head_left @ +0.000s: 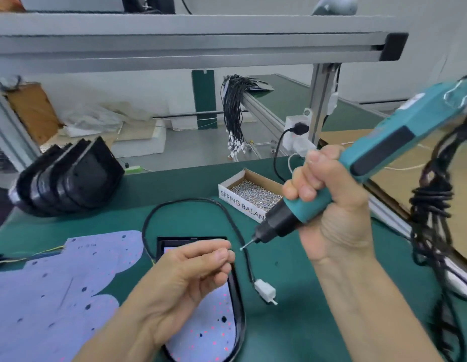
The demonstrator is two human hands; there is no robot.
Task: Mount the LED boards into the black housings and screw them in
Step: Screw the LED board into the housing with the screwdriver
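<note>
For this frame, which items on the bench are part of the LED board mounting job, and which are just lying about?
In use:
- electric screwdriver, held in the right hand
- left hand, fingertips pinched near the bit
- black housing with LED board in it
- box of screws
- stack of black housings
- loose LED boards

Lying about:
- hanging cable bundle
- wall plug
- cardboard

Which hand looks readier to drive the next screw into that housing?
The right hand: it grips the screwdriver, bit tilted down above the housing. The left hand only pinches something small near the bit, probably a screw.
</note>
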